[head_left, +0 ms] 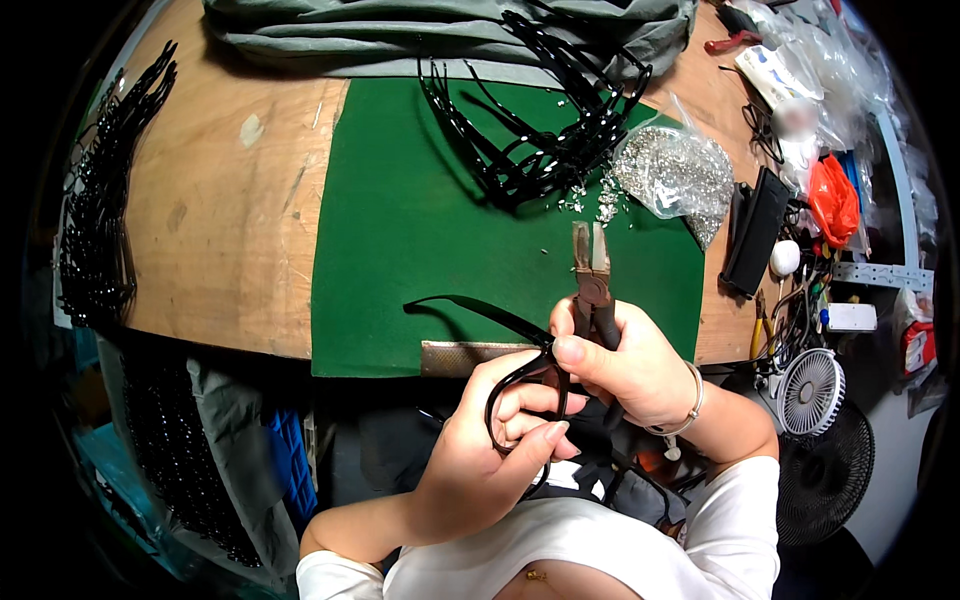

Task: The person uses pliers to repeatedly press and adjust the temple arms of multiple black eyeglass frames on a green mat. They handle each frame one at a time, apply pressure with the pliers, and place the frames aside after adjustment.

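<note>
A black eyeglass frame [490, 313] is in my left hand [465, 450], its fingers curled round and through the rim. One temple sticks out to the upper left over the near edge of the green mat [400, 230]. In my right hand [645, 370] is a pair of pliers [593, 287], jaws pointing away from me and slightly parted, with nothing visible between them. My right thumb touches the frame near its hinge. Beyond the jaws lie loose small silvery metal pieces [606, 200], beside a clear bag [672, 165] full of them.
A heap of black eyeglass frames [540, 165] lies at the mat's far side, before a grey cloth [440, 40]. More stacked black frames [100, 220] line the left table edge. At right are a black case [755, 232], a red bag [833, 200] and a white fan [811, 391].
</note>
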Demonstrator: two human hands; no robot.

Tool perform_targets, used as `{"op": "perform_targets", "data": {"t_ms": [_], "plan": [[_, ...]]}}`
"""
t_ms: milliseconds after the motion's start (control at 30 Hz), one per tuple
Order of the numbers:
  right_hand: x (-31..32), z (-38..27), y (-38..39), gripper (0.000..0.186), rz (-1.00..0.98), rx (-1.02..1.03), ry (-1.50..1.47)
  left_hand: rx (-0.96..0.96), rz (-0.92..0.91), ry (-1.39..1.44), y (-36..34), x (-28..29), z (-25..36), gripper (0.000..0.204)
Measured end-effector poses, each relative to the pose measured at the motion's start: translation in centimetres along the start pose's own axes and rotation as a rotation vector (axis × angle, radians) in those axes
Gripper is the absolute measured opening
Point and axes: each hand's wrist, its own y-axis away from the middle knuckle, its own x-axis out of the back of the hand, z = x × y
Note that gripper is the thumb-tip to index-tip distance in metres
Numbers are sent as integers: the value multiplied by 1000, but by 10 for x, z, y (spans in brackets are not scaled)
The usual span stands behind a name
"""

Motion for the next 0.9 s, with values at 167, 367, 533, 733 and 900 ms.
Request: {"op": "perform_targets", "data": {"t_ms": [167, 367, 533, 733, 900], "plan": [[-6, 4, 1, 18, 41, 89, 47, -33, -11, -70, 2, 0, -3, 50], [-8, 2, 1, 18, 35, 27, 70, 15, -26, -112, 7, 4, -1, 49], [-2, -4, 3, 18, -94, -60, -14, 96, -59, 48, 13, 8, 10, 51], [22, -11, 17, 24, -188, 60, 678, 236, -119, -2, 23, 19, 32, 46], [11, -24, 22, 40, -458, -159, 756, 245, -121, -12, 25, 19, 31, 43]]}}
